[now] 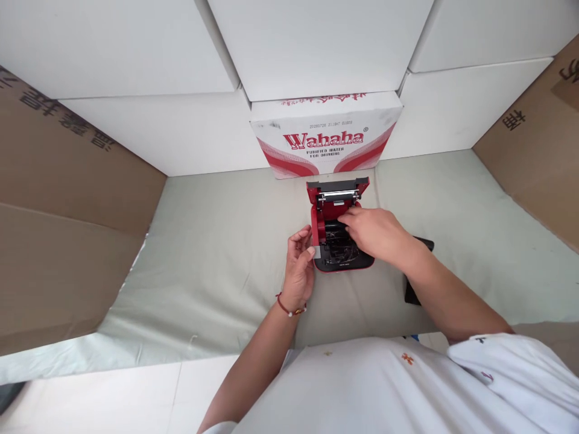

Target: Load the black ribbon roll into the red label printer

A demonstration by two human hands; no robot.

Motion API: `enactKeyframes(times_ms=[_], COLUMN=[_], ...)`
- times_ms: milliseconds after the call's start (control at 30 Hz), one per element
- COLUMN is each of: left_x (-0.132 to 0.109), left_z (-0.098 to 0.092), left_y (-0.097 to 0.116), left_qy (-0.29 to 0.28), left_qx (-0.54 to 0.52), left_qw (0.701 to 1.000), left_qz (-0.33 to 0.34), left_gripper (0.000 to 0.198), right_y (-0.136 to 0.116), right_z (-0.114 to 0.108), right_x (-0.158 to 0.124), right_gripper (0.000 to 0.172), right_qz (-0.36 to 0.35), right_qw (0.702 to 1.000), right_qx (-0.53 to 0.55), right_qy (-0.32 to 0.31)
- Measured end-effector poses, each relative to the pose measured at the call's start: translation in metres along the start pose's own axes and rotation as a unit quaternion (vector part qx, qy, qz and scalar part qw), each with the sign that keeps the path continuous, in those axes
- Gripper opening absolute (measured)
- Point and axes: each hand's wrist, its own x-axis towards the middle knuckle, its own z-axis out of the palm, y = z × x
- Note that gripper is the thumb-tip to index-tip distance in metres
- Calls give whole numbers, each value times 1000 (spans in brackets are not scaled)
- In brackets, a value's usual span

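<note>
A small red and black label printer (342, 263) stands on the cloth-covered table with its lid (338, 194) raised toward the back. A roller shows across the lid's underside. Crinkled, shiny black material (341, 246) lies in the compartment. My left hand (300, 259) holds the printer by its left side, its thumb on a grey piece at the front left corner. Over the right side of the compartment, my right hand (368, 232) reaches in with bent, closed fingers. Its fingertips are at the dark inside near the back, and what they grip is hidden.
Behind the printer stands a white and red water carton (325, 141) against stacked white boxes (203, 132). Brown cardboard walls (72, 223) enclose the left and right. A black object (411, 292) lies partly under my right forearm. The table's front edge is close to my body.
</note>
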Motion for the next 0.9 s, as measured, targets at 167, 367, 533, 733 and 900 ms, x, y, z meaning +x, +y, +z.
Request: enactKeyframes(times_ms=[167,367,533,733,900], left_x=[1,0,-4,-8,-8], left_z=[1,2,-1,-5,-3], left_y=[3,9,12,15,15], left_qy=[3,7,13,14,29], left_qx=[9,11,-5,6,14], left_qw=[1000,1000,999,997,997], left_qz=[-13,-26,-42,-71,-67], left_gripper=[48,43,38,29,19], right_y=[-20,-24,-4,68,88], right_z=[-11,-5,-18,-6,34], right_x=[29,26,-25,-75,-76], right_gripper=[30,31,34,36,40], right_qz=[19,41,12,96,120], right_qw=[998,998,997,967,969], right_qx=[-30,-3,80,216,213], right_qy=[-53,-46,-2,96,23])
